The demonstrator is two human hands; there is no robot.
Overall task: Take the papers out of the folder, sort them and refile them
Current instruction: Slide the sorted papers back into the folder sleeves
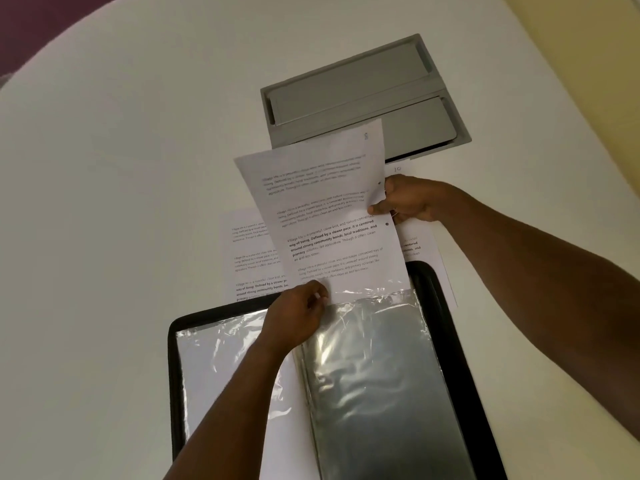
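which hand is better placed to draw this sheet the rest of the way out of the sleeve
Right. The right hand pinches the sheet at its free side edge, away from the plastic sleeve. The left hand sits at the sleeve's mouth, better suited to steadying it.

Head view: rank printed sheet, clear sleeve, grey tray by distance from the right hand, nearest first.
From the right hand:
1. Printed sheet: pinched at its right edge by this hand.
2. Grey tray: just beyond the hand, farther up the table.
3. Clear sleeve: below, in the open folder, nearer the person.
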